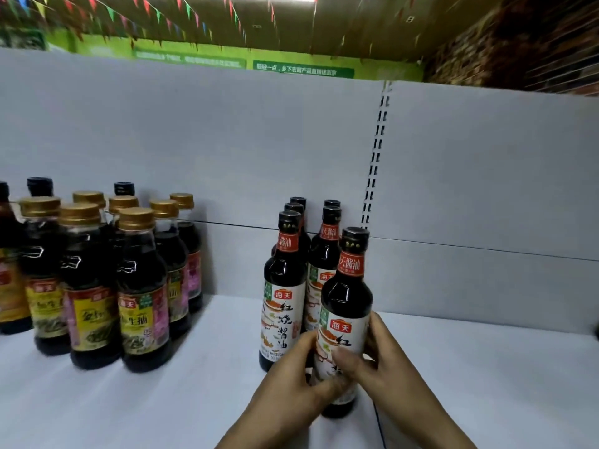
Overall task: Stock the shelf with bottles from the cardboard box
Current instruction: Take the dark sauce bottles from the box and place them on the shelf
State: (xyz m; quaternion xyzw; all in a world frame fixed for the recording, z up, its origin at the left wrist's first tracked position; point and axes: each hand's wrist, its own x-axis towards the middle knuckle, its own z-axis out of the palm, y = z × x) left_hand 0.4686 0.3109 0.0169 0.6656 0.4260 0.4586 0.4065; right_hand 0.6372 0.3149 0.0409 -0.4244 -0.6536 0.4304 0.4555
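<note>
Bottle [348,306], dark sauce, black cap, red neck band, white label: head view, lower centre-right of the frame, close to upright, over the front of the white shelf [486,384]. I cannot tell whether its base touches the shelf.

My left hand [298,380]: grasping the label from the left, fingers curled round it, thumb across the front.

My right hand [385,361]: grasping the same label from the right, thumb laid over the front.

Black-capped bottles [283,286], same label: five, in two rows running back to the grey back panel [227,140], three on the left and two on the right. Mine is just in front of the right row.

Gold-capped bottles [139,286], dark sauce, yellow and pink labels: cluster at middle left, well apart from the black-capped group.

Slotted upright [376,157]: runs up the back panel, right of centre.

Bunting [146,8] and green banner [303,69]: top of frame.

Brick wall [518,37]: upper right.
</note>
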